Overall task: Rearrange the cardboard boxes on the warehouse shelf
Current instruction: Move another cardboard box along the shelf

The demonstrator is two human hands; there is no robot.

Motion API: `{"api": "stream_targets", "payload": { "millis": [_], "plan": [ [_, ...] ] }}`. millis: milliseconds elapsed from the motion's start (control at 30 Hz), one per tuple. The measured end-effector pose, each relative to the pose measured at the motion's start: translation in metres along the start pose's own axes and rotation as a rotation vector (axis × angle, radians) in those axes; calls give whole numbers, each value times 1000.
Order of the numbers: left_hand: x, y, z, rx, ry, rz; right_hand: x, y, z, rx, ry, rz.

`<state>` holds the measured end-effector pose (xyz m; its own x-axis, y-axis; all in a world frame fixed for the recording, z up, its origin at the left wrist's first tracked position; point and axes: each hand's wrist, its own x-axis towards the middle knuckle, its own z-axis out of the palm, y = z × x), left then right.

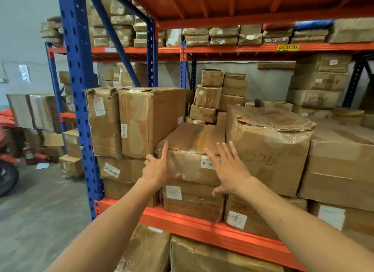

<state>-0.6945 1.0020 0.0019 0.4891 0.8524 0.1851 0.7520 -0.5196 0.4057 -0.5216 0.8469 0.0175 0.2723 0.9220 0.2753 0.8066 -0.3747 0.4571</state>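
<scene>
Cardboard box (192, 150) w/ barcode label is sitting mid-stack on orange shelf beam (202, 225), wedged btwn tall box (149, 120) at left and crushed-top box (267, 150) at right. Left hand (159, 168) is pressing its front left corner, fingers spread, gripping nothing. Right hand (228, 168) is lying flat on the front face, fingers apart, over the label.

Orange shelf beam (202, 225) carries taped cardboard boxes (194, 201), stacked, side by side.
</scene>
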Motion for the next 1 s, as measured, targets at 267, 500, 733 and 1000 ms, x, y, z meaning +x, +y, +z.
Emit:
{"api": "stream_targets", "payload": {
  "millis": [267, 500, 733, 1000],
  "plan": [
    [27, -23, 33, 467, 159, 193, 37, -31, 14, 7, -47, 230],
    [39, -32, -36, 10, -2, 227, 80, -30, -68, 266, -130, 237],
    [50, -74, -79, -594, -57, 100, 163, -55, -189, 487, 95, 92],
    [71, -121, -63, -1168, -223, -351, 221, -83, -222, 344, -37, -20]
  ]
}}
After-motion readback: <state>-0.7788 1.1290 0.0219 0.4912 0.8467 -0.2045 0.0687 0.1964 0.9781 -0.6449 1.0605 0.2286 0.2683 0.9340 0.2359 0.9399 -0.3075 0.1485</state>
